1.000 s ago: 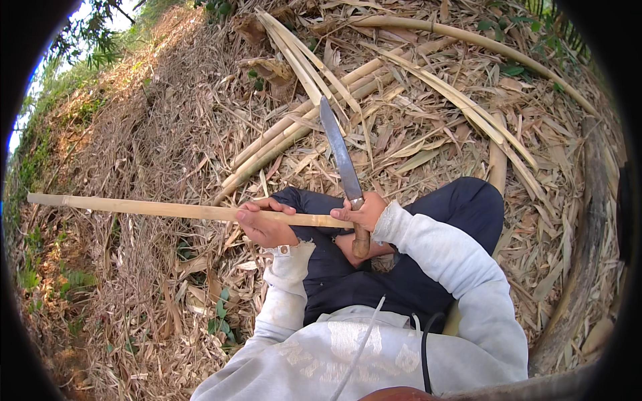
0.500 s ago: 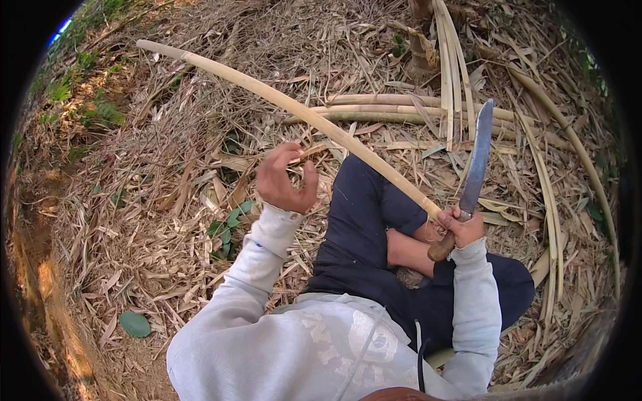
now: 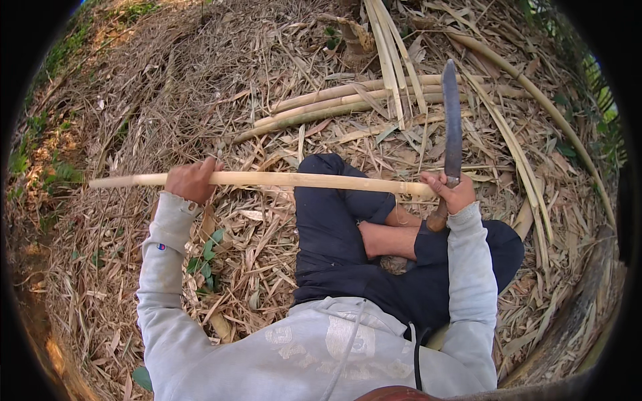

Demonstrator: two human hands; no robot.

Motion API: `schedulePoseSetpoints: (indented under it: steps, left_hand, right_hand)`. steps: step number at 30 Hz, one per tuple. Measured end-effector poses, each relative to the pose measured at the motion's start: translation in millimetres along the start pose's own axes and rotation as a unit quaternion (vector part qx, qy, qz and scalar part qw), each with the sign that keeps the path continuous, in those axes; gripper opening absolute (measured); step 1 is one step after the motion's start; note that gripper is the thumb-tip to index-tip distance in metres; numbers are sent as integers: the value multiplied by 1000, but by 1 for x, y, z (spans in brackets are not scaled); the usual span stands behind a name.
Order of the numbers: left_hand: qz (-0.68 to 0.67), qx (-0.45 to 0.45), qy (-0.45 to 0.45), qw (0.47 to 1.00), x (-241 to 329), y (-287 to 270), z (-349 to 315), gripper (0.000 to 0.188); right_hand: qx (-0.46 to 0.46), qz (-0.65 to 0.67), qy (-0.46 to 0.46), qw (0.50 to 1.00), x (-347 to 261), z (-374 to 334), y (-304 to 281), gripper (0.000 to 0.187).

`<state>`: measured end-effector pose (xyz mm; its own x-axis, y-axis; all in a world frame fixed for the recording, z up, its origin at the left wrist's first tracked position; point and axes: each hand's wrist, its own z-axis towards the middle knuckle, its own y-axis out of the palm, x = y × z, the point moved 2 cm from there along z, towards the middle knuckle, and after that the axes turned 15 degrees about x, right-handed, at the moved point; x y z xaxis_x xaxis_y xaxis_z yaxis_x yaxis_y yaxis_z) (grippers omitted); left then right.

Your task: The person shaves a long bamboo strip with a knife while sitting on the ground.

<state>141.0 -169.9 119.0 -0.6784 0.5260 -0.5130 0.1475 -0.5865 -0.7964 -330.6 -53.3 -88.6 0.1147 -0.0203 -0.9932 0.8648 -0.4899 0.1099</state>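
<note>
A long pale bamboo strip (image 3: 301, 180) lies level across my lap, above my crossed legs. Near its left end, my left hand (image 3: 190, 181) is wrapped round it, with a short length sticking out past the fist. My right hand (image 3: 455, 192) pinches the strip's right end between thumb and fingers. That same hand also grips the wooden handle of a big knife (image 3: 452, 120). The knife's dark, slightly curved blade points away from me, and the handle's butt shows below the fist.
Several bamboo poles (image 3: 321, 109) lie on the leaf-littered ground beyond my knees, with split bamboo strips (image 3: 391, 60) across them. More long strips (image 3: 521, 154) and a curved pole (image 3: 562, 120) lie to the right. A stump (image 3: 358, 43) stands at the far side.
My left hand has moved left and closed round the bamboo strip. The strip has swung from a slant to nearly level. The knife has stayed in my right hand.
</note>
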Motion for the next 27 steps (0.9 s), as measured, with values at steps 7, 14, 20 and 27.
schedulePoseSetpoints:
  steps: [7, 14, 20, 27]
  left_hand:
    - [-311, -189, -311, 878, 96, 39, -41, 23]
    - [-701, -257, -501, 438, 205, 29, 5, 49]
    - [-729, -208, -466, 456, 250, 24, 35, 31]
    - [-744, -183, -469, 439, 266, 8, 35, 12]
  right_hand:
    - [307, -14, -92, 947, 4, 19, -23, 23]
    - [149, -316, -313, 883, 10, -34, 32, 19]
    - [-30, -336, -409, 848, -3, -56, 55, 30]
    - [-74, -280, -383, 877, -21, -66, 51, 48]
